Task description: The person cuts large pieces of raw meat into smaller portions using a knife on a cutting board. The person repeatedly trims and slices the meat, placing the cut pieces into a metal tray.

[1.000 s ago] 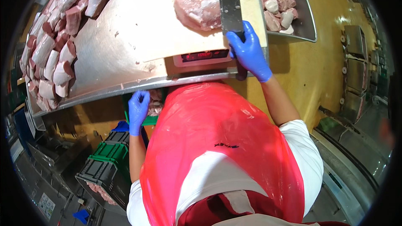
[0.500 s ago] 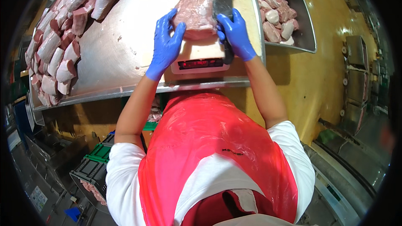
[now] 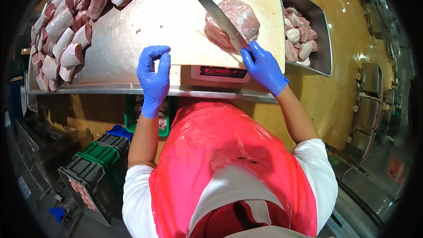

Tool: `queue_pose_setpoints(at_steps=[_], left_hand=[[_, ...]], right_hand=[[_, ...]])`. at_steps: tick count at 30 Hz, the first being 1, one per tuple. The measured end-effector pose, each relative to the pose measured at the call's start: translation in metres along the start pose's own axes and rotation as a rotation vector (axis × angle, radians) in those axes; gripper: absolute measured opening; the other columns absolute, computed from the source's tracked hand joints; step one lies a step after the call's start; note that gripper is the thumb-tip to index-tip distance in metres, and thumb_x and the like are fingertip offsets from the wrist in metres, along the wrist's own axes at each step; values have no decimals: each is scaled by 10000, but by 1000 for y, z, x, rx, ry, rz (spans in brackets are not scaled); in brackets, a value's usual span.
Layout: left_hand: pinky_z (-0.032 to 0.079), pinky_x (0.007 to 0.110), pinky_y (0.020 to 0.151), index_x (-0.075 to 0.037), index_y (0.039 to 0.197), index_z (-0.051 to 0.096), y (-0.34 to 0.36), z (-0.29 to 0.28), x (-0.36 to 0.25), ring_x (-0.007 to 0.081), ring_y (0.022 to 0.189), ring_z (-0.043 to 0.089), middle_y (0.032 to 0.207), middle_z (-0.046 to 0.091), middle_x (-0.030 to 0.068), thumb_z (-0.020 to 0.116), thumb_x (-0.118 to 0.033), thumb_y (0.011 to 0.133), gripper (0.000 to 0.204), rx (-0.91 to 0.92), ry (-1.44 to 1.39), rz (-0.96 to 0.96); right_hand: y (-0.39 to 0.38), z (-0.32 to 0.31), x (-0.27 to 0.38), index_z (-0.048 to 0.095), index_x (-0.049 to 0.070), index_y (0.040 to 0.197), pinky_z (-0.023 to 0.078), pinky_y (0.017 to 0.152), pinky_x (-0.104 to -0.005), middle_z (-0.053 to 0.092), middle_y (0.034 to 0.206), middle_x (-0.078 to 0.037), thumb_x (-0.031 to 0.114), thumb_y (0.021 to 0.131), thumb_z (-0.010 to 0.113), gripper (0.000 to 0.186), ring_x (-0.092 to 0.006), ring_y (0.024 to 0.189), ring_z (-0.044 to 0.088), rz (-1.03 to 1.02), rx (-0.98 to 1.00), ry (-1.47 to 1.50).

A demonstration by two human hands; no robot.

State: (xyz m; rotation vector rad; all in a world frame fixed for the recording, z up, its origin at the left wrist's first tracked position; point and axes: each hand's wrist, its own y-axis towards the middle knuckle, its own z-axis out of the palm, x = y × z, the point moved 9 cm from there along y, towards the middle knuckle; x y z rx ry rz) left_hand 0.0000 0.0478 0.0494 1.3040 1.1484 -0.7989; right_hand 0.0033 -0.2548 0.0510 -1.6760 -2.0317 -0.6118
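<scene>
My right hand (image 3: 263, 67), in a blue glove, is closed round the handle of a long knife (image 3: 210, 8). The blade slants up and left, across the view of a round pink piece of meat (image 3: 240, 17); whether it touches cannot be told. That meat lies on a cream cutting board (image 3: 187, 39). My left hand (image 3: 154, 72), gloved too, is off the meat, near the board's front left corner. Its thumb and forefinger tips meet in a pinch; anything between them is too small to make out. A scale with a red lit display (image 3: 220, 72) shows at the board's front edge.
Many cut meat pieces (image 3: 59, 26) are heaped on the left of the steel table (image 3: 114, 39). To the right, a metal bin (image 3: 325, 57) holds smaller chunks. Below the table edge stands a green crate (image 3: 129, 117); stacked crates (image 3: 99, 154) are at lower left.
My left hand has let go of the meat and moved left and down. The knife has swung from upright to a leftward slant as my right hand lowered. The view has shifted slightly.
</scene>
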Motion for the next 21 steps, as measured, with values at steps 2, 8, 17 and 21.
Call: queue_pose_setpoints(at_steps=[2, 8, 17, 21], left_hand=[[478, 268, 862, -5, 1023, 674, 8, 8, -14, 116, 924, 610, 997, 678, 70, 648, -15, 920, 107, -6, -50, 27], [505, 278, 878, 20, 1077, 654, 13, 9, -20, 142, 954, 649, 1031, 691, 91, 584, 11, 966, 131, -58, -71, 12], [481, 412, 976, -79, 1183, 685, 42, 143, -144, 329, 1049, 648, 1167, 660, 159, 706, -145, 864, 327, 267, 429, 694], [395, 486, 1113, -252, 1480, 488, 75, 292, -54, 403, 1419, 391, 1552, 413, 192, 630, -591, 860, 720, 933, 1050, 582]], right_hand=[[-4, -3, -7, 583, 76, 1008, 517, 688, -519, 686, 853, -215, 275, 986, 573, 200, -432, 788, 655, -23, 35, -59], [-8, -4, -7, 562, 80, 1022, 519, 690, -509, 667, 911, -181, 269, 997, 561, 190, -407, 810, 652, -91, 48, -93], [-7, -7, -13, 565, 68, 1025, 540, 700, -493, 669, 898, -195, 266, 992, 554, 201, -402, 810, 663, -85, 99, -190], [-1, -9, -17, 581, 73, 1100, 548, 710, -493, 671, 910, -213, 290, 984, 566, 246, -409, 818, 669, -60, 56, -290]])
